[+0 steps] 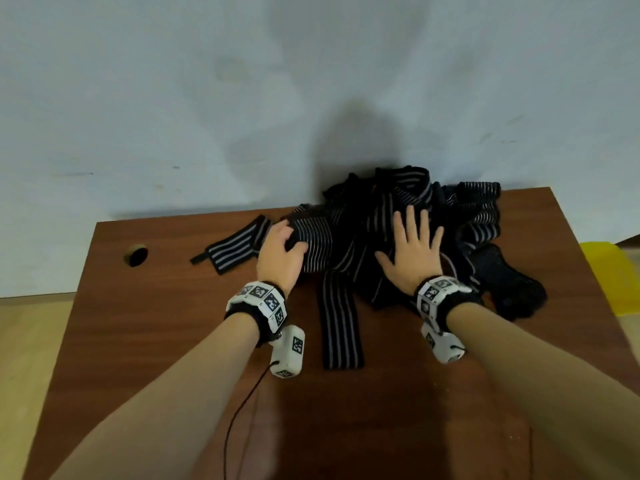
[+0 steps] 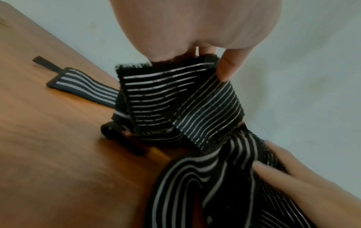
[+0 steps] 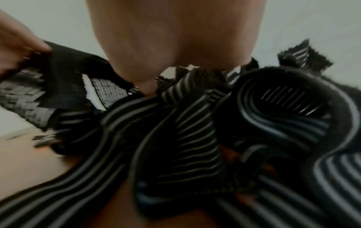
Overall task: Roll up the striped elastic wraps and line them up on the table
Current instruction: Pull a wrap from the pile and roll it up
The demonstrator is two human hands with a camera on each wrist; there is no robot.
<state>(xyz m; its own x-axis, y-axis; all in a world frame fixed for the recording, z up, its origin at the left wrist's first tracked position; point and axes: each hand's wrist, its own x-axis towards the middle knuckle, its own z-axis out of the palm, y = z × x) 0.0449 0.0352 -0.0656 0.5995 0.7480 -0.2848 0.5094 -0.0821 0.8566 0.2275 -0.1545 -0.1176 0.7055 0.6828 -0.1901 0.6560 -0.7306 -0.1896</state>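
Striped wraps [image 1: 398, 216] lie under flat right fingers [image 1: 412, 225]; left fingers [image 2: 224, 67] pinch 1 fold.

You face a pale blue-grey wall [image 1: 207, 81], scuffed and faintly stained, with a soft shadow low at its middle. A reddish-brown wooden table [image 1: 156, 341] stands pushed against it, with a round cable hole [image 1: 136, 256] near its left edge. Light wood-toned floor [image 1: 24, 358] shows on the left, and something yellow [image 1: 613, 275] lies beside the table's right edge.
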